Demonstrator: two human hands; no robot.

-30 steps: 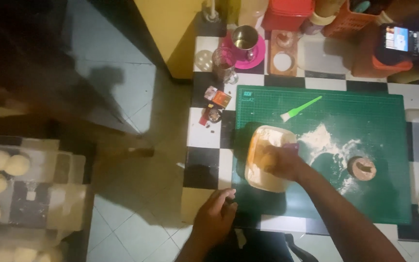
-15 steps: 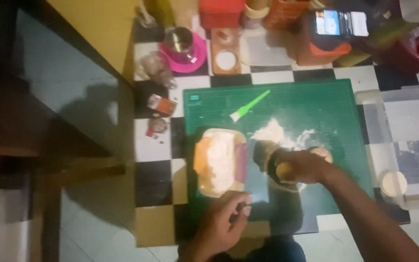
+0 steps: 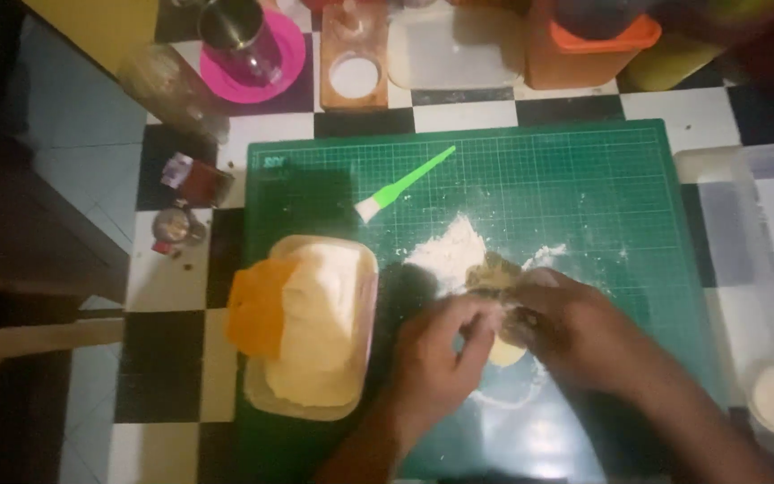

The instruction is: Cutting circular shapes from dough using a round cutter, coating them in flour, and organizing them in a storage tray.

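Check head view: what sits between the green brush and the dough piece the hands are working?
A loose pile of white flour on the green cutting mat lies between the green brush and the dough piece; otherwise bare mat, seen in the head view.

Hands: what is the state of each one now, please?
Left hand: closed on the dough piece, fingers pinching it.
Right hand: closed on the same dough piece, above the green mat.
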